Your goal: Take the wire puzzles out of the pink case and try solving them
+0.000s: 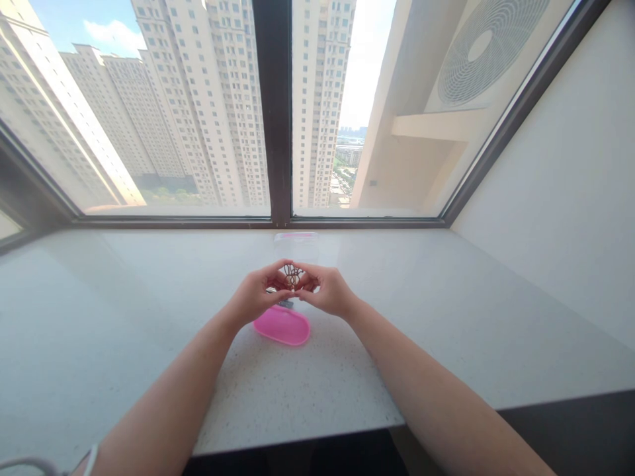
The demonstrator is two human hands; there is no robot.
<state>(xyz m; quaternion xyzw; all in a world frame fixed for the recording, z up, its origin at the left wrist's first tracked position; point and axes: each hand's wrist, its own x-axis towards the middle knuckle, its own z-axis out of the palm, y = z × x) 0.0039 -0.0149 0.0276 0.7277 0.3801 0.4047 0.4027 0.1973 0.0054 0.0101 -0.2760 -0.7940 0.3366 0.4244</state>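
Pinching a thin, dark, looped bundle of cord or wire (292, 271) at its edges, the left hand (251, 293) and right hand (333, 291) met beyond the near pink oval tray (282, 326); it looked light, probably bendy, best held by its outer loops.

A pale, speckled counter (307, 390) is set beneath a wide window, its far edge met by the dark frame (281, 132), by which the glass is divided with a thick upright post. Beyond the left and middle glass, tall beige towers (198, 86) with rows of small windows are seen, and low greenery (173, 196) is glimpsed near their base. At the right, an outdoor fan unit (479, 49) with a round grille is held above a ledge (436, 125) outside. The room is closed on the right by a plain white wall (560, 192). Blue sky (64, 23) with white cloud is shown at upper left, and the counter is lit by daylight
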